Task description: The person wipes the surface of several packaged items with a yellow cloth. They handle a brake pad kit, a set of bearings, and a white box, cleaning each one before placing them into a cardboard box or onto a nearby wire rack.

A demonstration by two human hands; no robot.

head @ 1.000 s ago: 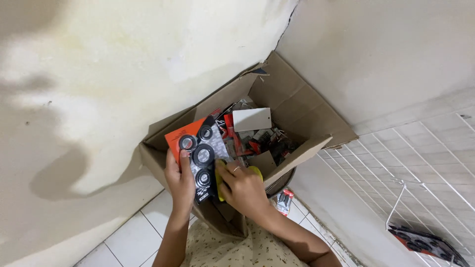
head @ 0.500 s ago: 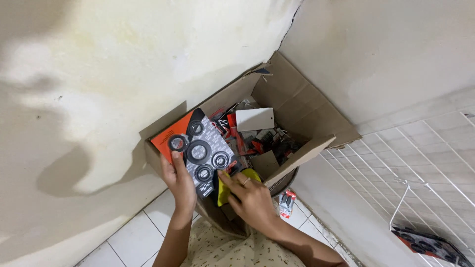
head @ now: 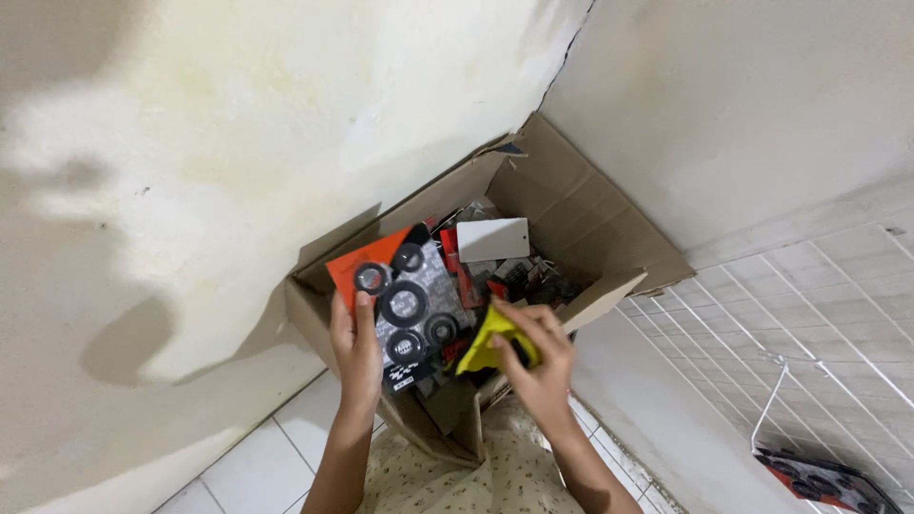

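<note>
Two hands in the cardboard box [head: 590, 219] | left hand [head: 357, 347] fingers clamped on a blister card of black rings [head: 405, 300], lifted above the contents | right hand [head: 538, 357] pinching a yellow packet [head: 486, 341] | box remains full, most packs unsorted.

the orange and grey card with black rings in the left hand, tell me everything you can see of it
The blister card is a flat rectangular pack, orange at its upper left corner and grey with dark print elsewhere. It carries five black rubber-looking rings of different sizes under what looks like clear plastic. It stands tilted, its face toward the camera, over the open cardboard box. The left hand grips its lower left edge, thumb on the front. The right hand holds a yellow item just beside it.
</note>
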